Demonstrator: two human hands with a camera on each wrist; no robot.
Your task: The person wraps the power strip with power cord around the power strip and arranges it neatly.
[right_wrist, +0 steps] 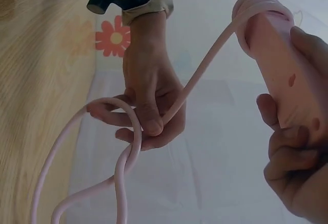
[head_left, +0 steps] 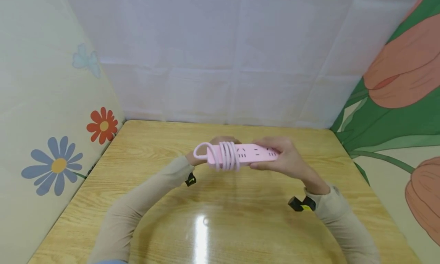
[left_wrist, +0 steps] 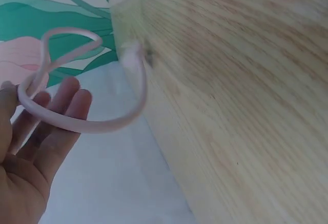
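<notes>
A pink power strip point(head_left: 252, 153) is held up above the table, its socket face toward the head camera. My right hand point(head_left: 287, 155) grips one end of it, thumb and fingers on opposite edges. Several turns of pale pink cord point(head_left: 228, 156) wrap the other end. Behind that end, mostly hidden in the head view, is my left hand point(head_left: 225, 140). The right wrist view shows the left hand point(right_wrist: 154, 85) pinching the loose cord point(right_wrist: 205, 62) between thumb and fingers. From there the cord hangs in loops, its far end point(left_wrist: 134, 55) blurred near the wood in the left wrist view.
The wood-grain table point(head_left: 240, 210) lies under both hands. A white cloth point(head_left: 220, 57) hangs along its back edge. Flower-printed panels stand at the left point(head_left: 41, 103) and right point(head_left: 395, 149). Each wrist carries a small black device point(head_left: 302, 204).
</notes>
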